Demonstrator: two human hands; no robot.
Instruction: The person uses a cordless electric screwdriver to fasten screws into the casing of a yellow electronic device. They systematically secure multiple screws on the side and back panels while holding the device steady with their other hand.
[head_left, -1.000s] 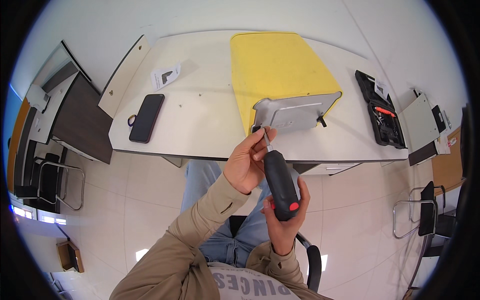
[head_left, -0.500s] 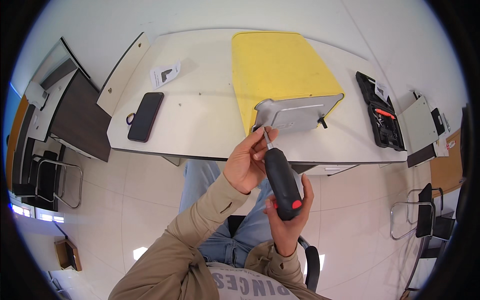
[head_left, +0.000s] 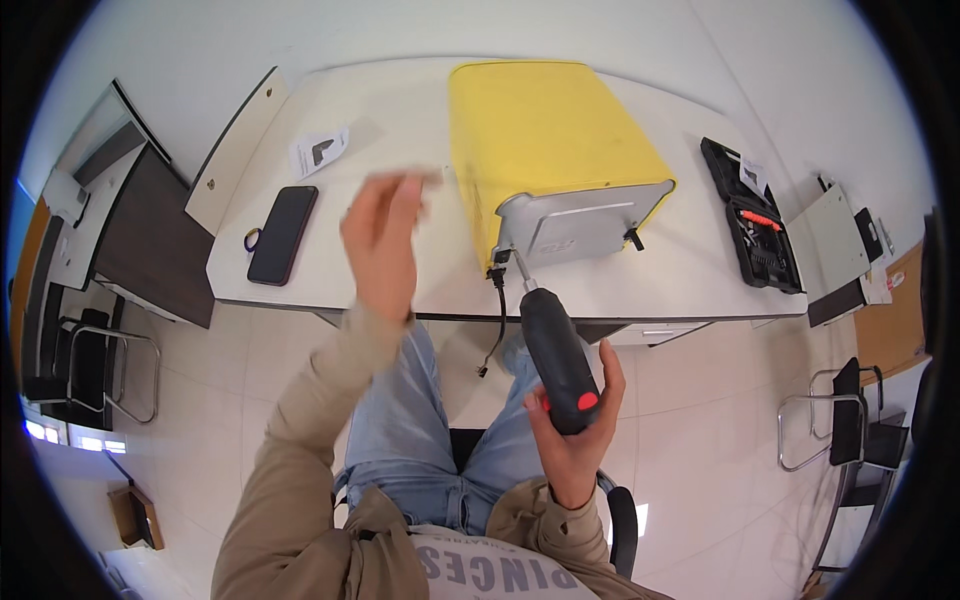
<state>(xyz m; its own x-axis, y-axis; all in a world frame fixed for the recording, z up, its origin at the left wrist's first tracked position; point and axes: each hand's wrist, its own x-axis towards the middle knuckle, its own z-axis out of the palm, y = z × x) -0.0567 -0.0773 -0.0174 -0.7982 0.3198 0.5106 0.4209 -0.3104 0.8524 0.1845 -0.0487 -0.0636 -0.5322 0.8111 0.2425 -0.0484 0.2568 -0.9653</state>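
In my right hand (head_left: 580, 462) is a black cordless screwdriver (head_left: 555, 345) with red parts at its rear end. Its shaft points up and away, and the tip meets the lower left part of a grey metal panel (head_left: 585, 222). That panel forms the near end of a yellow box-shaped casing (head_left: 555, 125) lying on the table. A black cable (head_left: 501, 310) with connectors hangs from the panel's left corner over the table edge. My left hand (head_left: 383, 250) is raised left of the casing, apart from it; motion blurs its fingers.
A black phone (head_left: 283, 235) lies on the left of the white table (head_left: 400, 130), beside a small dark ring (head_left: 252, 240) and a printed paper (head_left: 318, 152). On the right rests an open black tool case (head_left: 765, 245). A black latch-like piece (head_left: 633, 239) sticks out from the panel.
My left hand has let go near the screwdriver's tip and moved up and left. The hanging cable now shows. The screwdriver stays in my right hand at nearly the same place.
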